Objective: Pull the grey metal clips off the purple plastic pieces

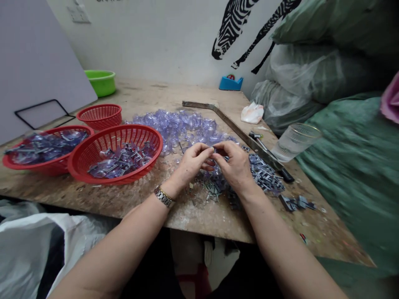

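Note:
My left hand (193, 160) and my right hand (233, 164) meet at their fingertips above the worn table (131, 195). Both pinch a small clear piece between them, too small to name. A wristwatch (164, 196) sits on my left wrist. Behind the hands lies a heap of clear purple-tinted plastic pieces (181, 126). Under and to the right of my right hand lies a pile of small grey metal clips (264, 174). A red basket (116, 153) to the left holds assembled plastic and metal pieces.
Two more red baskets (46, 150) (100, 116) stand at the left, a green bowl (101, 82) behind them. A long metal bar (230, 124), a clear cup (294, 141), a crumpled bag (252, 113) and a blue tape dispenser (230, 83) lie at the right. Large filled sacks (352, 137) press against the table's right edge.

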Available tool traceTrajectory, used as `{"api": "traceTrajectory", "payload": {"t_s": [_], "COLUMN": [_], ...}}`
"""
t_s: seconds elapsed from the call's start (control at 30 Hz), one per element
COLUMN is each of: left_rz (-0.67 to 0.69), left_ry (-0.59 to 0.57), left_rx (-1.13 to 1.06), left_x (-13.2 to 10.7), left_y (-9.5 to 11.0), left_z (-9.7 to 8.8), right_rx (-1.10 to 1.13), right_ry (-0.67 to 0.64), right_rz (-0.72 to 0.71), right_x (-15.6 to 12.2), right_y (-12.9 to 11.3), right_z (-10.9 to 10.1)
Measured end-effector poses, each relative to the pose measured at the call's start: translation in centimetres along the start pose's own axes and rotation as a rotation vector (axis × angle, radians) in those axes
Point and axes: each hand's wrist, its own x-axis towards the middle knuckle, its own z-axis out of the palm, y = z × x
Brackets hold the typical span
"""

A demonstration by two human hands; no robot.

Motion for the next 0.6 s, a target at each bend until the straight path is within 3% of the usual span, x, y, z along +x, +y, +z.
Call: {"api": "traceTrajectory", "payload": {"t_s": [0.6], "left_rz": [-0.012], "left_ry": [0.002], "left_rx": [-0.076], "left_x": [-0.20], "left_y": [0.09], "left_z": [-0.04], "right_rx": [-0.058], "right_ry": [0.001], "right_rz": [-0.047], "right_x": [-0.01], "right_y": [-0.26], "right_z": [0.10]}}
